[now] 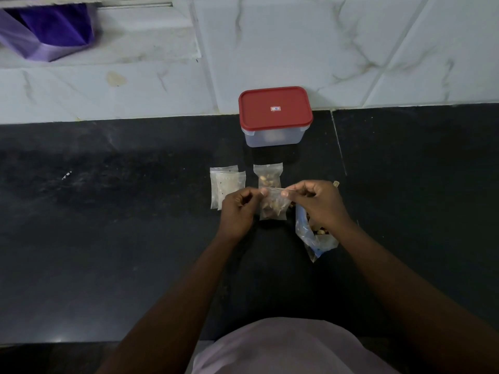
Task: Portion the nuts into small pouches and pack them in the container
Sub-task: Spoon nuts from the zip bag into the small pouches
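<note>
Head: nut bag (316, 240) (partly behind right hand (322, 205))

The surface (108, 238) is black with pale specks. Beyond its far edge, the wall tiles (297, 49) are white with grey-brown marble veins. The container (274, 137) is translucent white under a red lid (294, 114) with a small red, white and blue label (275, 108). The held pouch (274, 199) is clear over brown and tan nuts (270, 211). The large bag (318, 242) is clear, streaked blue. The cloth (54, 31) is purple.

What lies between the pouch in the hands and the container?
One filled pouch lies on the counter between the held pouch and the container, as the head view shows.
</note>
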Demonstrator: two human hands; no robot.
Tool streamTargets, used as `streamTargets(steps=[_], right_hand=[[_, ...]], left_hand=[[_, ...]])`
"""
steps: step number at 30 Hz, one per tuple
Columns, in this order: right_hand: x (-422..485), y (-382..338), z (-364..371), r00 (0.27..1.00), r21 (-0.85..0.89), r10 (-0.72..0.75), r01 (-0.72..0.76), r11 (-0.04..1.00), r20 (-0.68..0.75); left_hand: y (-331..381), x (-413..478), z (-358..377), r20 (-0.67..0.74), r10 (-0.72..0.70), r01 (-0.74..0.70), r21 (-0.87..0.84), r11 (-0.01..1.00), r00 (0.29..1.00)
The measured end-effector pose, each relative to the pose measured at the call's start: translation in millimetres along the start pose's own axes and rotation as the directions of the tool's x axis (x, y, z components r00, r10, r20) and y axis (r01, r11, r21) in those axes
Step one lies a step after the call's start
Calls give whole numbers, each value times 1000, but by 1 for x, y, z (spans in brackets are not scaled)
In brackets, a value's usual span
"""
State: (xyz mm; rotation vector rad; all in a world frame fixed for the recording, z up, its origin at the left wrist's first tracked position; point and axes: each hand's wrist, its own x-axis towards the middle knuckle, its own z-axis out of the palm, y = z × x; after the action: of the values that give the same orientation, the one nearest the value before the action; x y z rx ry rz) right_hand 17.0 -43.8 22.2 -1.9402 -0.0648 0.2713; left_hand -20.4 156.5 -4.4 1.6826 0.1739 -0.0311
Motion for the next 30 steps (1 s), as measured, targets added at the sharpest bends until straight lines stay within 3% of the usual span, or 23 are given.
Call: streamTargets(steps=[10,16,30], right_hand=[[15,3,-3,999,-215,-29,36,976,35],[29,5,-6,987,-391,-54,109,914,150],[48,4,-4,992,-317,33,8,948,122]], left_hand=[[-3,4,-6,-8,-87,86,-34,996,996],[-12,14,-12,-45,-142,145,63,987,989],[-4,29,-7,-69,-233,239,103,966,970]])
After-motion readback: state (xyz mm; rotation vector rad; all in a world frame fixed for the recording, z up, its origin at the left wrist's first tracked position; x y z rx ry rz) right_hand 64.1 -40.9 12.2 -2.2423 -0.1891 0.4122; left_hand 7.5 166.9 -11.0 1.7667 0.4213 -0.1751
